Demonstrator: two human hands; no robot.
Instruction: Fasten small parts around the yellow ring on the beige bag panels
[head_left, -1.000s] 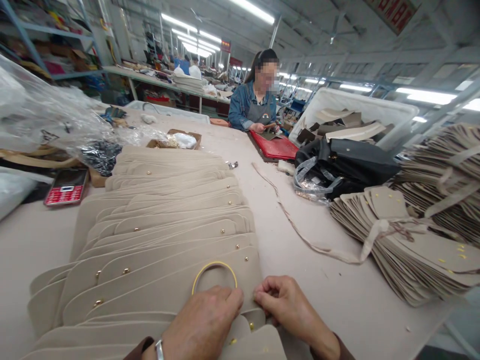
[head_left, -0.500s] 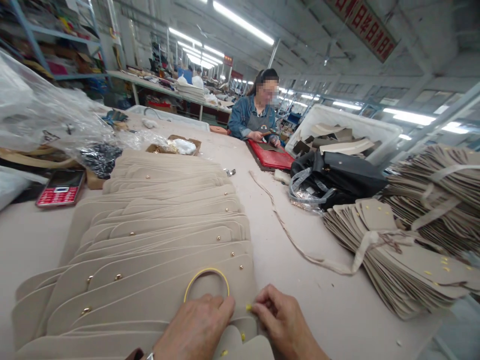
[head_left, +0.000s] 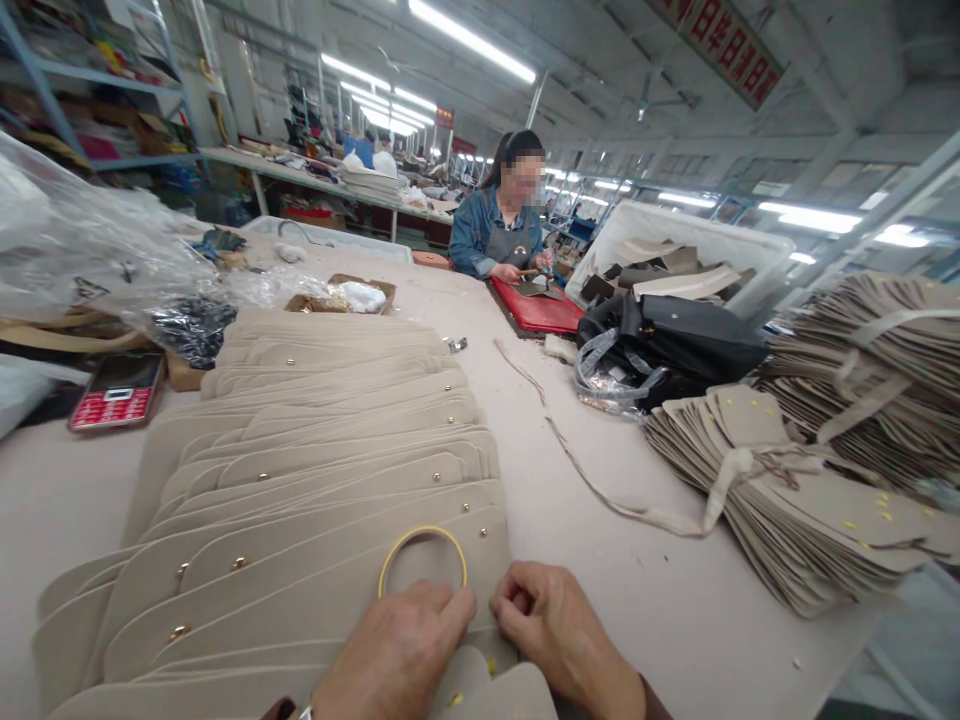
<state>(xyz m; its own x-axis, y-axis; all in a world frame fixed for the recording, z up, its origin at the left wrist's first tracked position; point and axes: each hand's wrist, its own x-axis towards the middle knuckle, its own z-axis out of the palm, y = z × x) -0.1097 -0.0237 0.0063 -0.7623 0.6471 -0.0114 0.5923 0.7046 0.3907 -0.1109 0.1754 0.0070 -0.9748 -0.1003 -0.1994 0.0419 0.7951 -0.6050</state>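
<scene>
My left hand [head_left: 405, 650] is closed around the lower part of a thin roll of yellow tape [head_left: 424, 529], whose ring stands up above the fingers. Just right of it, my right hand [head_left: 562, 635] is pinched, thumb against curled fingers; anything in the pinch is hidden. Both hands are over the near end of a long overlapping row of beige leather-like panels [head_left: 300, 530], several with gold studs [head_left: 178, 632]. Below the hands, rounded beige pieces [head_left: 517, 695] show small yellow bits [head_left: 491, 665].
To the right lie tied bundles of beige panels [head_left: 750, 520], a cloth strip [head_left: 630, 512] and a black bag [head_left: 675, 345]. A red phone [head_left: 116, 392] and plastic wrap [head_left: 82, 240] are at left. Across the table, a person [head_left: 499, 225] works at a red pad [head_left: 536, 308].
My right hand has shifted slightly left, nearer my left hand. The yellow bit seen at its fingertips earlier is out of sight now. The left hand keeps the tape roll.
</scene>
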